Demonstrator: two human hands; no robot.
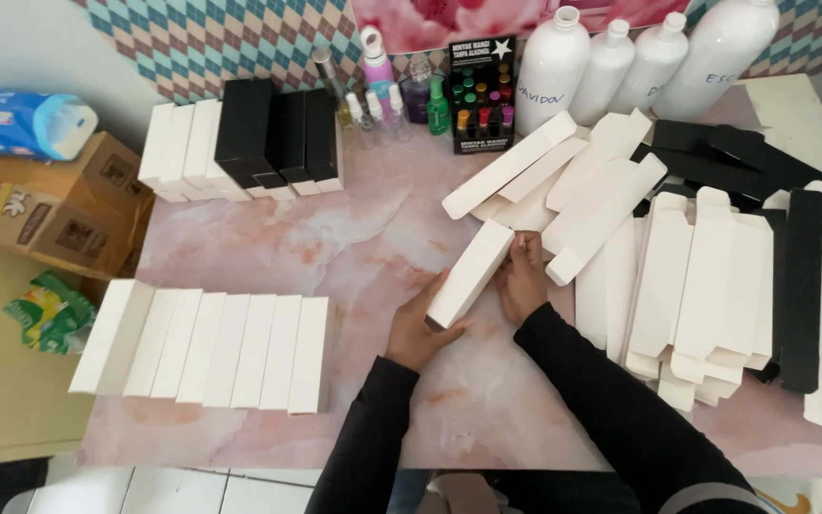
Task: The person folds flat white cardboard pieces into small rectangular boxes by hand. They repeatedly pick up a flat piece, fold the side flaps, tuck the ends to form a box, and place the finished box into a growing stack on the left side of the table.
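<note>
**Where both hands meet: one white box, mid-table**

While held over the pink marble table (354,247), long white box (470,274): slanted, lower end gripped by left hand (418,328), fingers wrapped round the bottom corner; upper end touched by right hand (522,283), fingertips pinched at the flap near the top. Hands close together, one at each end of the same box, both in black sleeves.

Left of hands, near table front: row of finished white boxes (211,350), lying side by side, touching, leaning slightly leftward.

Back left of table: standing row of white boxes (178,150) followed by black boxes (278,133), packed tight together.

Back centre: small spray bottles (378,100), clear, purple and green, beside a black display carton (479,93) of little coloured bottles.

Back right: four large white plastic bottles (611,62), upright, caps on, handwriting on some.

Right of hands: loose pile of folded white boxes (563,181), overlapping at angles, just beside the right hand; beyond it, stack of flat white box blanks (706,286), unfolded; flat black blanks (801,286) among and behind them.

Off table, far left: brown cardboard carton (59,205), blue tissue pack (21,122) on top of it, green wrapper (49,309) below on a yellowish surface.
</note>
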